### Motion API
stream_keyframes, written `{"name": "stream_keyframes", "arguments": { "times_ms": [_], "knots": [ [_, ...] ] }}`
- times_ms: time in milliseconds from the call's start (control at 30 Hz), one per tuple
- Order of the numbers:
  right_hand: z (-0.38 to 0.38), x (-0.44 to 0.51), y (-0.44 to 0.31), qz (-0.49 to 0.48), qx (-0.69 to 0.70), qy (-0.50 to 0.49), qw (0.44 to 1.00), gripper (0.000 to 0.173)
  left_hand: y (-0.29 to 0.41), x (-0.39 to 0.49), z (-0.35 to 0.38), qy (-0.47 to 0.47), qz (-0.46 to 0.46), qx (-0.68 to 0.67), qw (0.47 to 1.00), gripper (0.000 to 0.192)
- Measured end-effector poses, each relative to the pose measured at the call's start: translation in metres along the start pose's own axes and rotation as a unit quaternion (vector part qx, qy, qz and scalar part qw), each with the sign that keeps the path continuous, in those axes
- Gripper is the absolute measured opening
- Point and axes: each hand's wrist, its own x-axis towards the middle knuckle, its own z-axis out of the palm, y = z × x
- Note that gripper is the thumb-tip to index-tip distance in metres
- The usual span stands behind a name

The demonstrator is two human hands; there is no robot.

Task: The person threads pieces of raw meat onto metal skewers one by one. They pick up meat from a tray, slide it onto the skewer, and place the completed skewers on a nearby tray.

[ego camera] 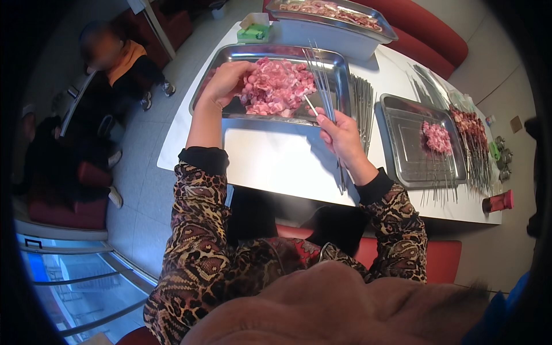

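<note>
A pile of raw cut meat [278, 86] lies in a large stainless steel tray [276, 118] on the white table. My left hand [228, 84] is at the pile's left side; its fingertips are partly hidden against the meat, so its grip cannot be told. My right hand [338, 131] is closed around several metal skewers [323, 82], which point up over the tray's right part. Between its thumb and fingers a thin white stick [310, 105] also shows, its far end by the meat's right edge. More metal skewers [363, 108] lie in a bundle right of the tray.
A second steel tray [390, 146] at the right holds some meat and skewers; loaded meat skewers [472, 138] lie beyond it. At the back, a tray of sliced meat [332, 13] rests on a white container [323, 39]. A red-lidded jar [498, 202] stands near the right corner. Another person [125, 64] sits at upper left.
</note>
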Motion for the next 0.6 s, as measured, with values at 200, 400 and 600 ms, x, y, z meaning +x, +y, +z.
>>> {"name": "stream_keyframes", "arguments": {
  "times_ms": [200, 400, 600],
  "knots": [
    [-0.006, 0.000, 0.004, 0.001, 0.003, -0.051, 0.999, 0.035, -0.012, 0.010, 0.023, 0.012, 0.041, -0.265, 0.963, 0.036],
    [0.002, -0.005, 0.008, -0.010, 0.018, -0.077, 0.997, 0.029, -0.018, 0.017, 0.034, -0.020, 0.057, -0.431, 0.900, 0.048],
    [0.002, -0.007, 0.008, 0.003, 0.007, -0.072, 0.997, 0.028, -0.017, 0.014, 0.049, 0.045, 0.094, -0.396, 0.912, 0.034]
  ]
}}
